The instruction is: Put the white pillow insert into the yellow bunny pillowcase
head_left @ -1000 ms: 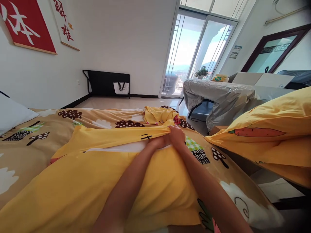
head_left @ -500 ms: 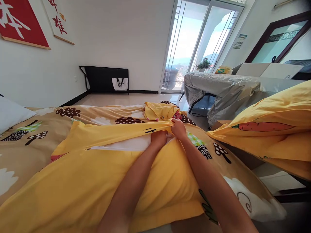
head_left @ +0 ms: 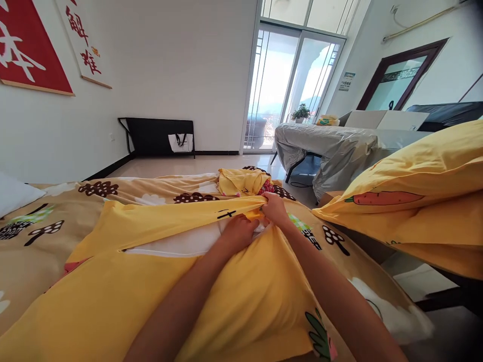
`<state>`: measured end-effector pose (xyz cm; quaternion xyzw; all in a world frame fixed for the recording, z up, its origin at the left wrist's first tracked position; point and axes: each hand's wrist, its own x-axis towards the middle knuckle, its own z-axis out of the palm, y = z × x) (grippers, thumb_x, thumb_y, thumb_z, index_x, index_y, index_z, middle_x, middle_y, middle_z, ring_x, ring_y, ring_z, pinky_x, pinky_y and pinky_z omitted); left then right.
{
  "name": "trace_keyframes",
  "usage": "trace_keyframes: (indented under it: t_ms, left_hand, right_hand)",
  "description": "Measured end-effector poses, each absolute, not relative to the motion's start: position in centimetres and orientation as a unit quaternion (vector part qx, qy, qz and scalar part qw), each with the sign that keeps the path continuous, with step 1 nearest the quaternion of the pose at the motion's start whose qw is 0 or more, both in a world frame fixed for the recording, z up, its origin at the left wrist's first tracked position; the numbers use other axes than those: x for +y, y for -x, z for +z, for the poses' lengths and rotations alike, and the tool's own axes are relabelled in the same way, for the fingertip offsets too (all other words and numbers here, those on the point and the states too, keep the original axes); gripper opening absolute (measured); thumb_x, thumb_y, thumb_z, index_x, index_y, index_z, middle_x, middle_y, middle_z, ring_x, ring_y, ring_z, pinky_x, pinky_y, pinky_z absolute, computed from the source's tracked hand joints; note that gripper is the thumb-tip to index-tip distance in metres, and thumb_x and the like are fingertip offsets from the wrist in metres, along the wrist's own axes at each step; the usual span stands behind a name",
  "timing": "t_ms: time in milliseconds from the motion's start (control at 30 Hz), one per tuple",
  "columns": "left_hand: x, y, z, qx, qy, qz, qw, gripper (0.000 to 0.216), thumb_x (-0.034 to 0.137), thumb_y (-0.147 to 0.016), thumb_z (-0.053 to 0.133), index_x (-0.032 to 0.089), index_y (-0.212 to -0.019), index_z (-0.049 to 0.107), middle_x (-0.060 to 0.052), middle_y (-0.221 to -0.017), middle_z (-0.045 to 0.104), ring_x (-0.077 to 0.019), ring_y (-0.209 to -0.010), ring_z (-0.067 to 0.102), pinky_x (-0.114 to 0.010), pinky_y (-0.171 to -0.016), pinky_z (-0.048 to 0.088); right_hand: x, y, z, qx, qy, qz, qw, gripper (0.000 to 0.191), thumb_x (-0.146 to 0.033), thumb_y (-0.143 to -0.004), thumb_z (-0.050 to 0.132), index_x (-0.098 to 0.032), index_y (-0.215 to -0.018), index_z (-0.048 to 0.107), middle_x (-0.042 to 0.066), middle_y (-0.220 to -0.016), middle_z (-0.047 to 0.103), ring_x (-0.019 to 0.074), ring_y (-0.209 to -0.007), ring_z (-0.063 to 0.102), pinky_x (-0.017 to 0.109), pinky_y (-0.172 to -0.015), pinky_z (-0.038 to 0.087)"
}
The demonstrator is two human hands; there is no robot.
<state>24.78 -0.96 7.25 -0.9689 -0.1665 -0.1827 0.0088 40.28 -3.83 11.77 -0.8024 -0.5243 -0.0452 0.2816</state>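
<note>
A yellow pillowcase (head_left: pixel 151 296) lies in front of me on the bed, its long zip opening spread apart. White pillow filling (head_left: pixel 177 240) shows through the slit. My right hand (head_left: pixel 274 210) is closed round the case's edge at the right end of the opening, pulling the fabric up into a taut ridge. Close beside it, my left hand (head_left: pixel 239 232) lies at the slit with curled fingers on the white pillow; its fingertips are partly hidden. A green leaf print shows at the case's lower right corner.
A patterned brown bedsheet (head_left: pixel 151 188) lies underneath. Beyond my hands sits a bundled yellow cloth (head_left: pixel 239 182). A stuffed yellow pillow with a carrot print (head_left: pixel 415 226) stands at the right, and a white pillow (head_left: pixel 18 196) at the left. A plastic-covered table (head_left: pixel 332 146) is farther back.
The view has tilted up and shifted slightly right. My left hand has drawn back a little out of the opening, so more of it shows. My right hand keeps its grip on the edge.
</note>
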Motion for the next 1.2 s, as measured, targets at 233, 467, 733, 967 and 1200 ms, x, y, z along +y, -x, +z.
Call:
trace_keyframes:
  t_ms: [233,467,733,967,1200]
  left_hand:
    - [-1.4,-24.9,7.3,-0.206,0.962,-0.173,-0.030,0.040,0.030,-0.086,0.048,0.015,-0.124,0.049,-0.016,-0.124,0.060,-0.0270,-0.118,0.053,-0.038,-0.102,0.040]
    - [-0.9,-24.5,6.9,-0.124,0.971,-0.199,-0.041,0.042,0.027,-0.089,0.046,0.029,-0.131,0.051,-0.005,-0.134,0.055,-0.0223,-0.128,0.045,-0.035,-0.109,0.032]
    - [-1.2,-24.4,6.9,-0.099,0.969,-0.227,-0.008,0.031,0.015,-0.089,0.045,0.025,-0.114,0.062,-0.002,-0.152,0.032,-0.0207,-0.131,0.039,-0.035,-0.108,0.029]
    - [-1.1,-24.5,6.7,-0.127,0.959,-0.253,-0.030,0.033,0.022,-0.090,0.046,0.027,-0.120,0.058,-0.003,-0.152,0.034,-0.0234,-0.136,0.033,-0.039,-0.112,0.028]
    - [-0.2,-25.7,6.1,-0.213,0.950,-0.224,-0.030,0.028,0.022,-0.091,0.046,0.021,-0.115,0.060,-0.007,-0.134,0.055,-0.0247,-0.123,0.049,-0.039,-0.103,0.041]
  right_hand:
    - [-5.6,-40.9,12.7,-0.620,0.725,0.061,0.293,0.037,-0.004,-0.063,0.049,-0.012,-0.096,0.065,0.005,-0.091,0.069,0.0145,-0.079,0.060,0.019,-0.066,0.041]
    - [-5.9,-39.7,13.8,-0.594,0.785,-0.045,0.171,0.027,-0.008,-0.063,0.055,-0.013,-0.085,0.069,0.008,-0.085,0.070,0.0164,-0.077,0.058,0.022,-0.065,0.036]
    - [-4.1,-39.7,13.1,-0.589,0.790,-0.023,0.170,0.015,-0.012,-0.066,0.052,-0.012,-0.063,0.066,0.003,-0.059,0.060,0.0113,-0.060,0.048,0.022,-0.053,0.029]
    - [-5.1,-40.4,14.2,-0.634,0.746,0.048,0.198,0.018,-0.023,-0.068,0.057,-0.011,-0.076,0.067,-0.002,-0.065,0.059,0.0092,-0.061,0.046,0.019,-0.054,0.032]
    - [-5.2,-40.4,13.6,-0.638,0.753,-0.069,0.145,0.018,-0.012,-0.065,0.051,-0.014,-0.072,0.067,0.007,-0.074,0.065,0.0169,-0.072,0.053,0.025,-0.063,0.034]
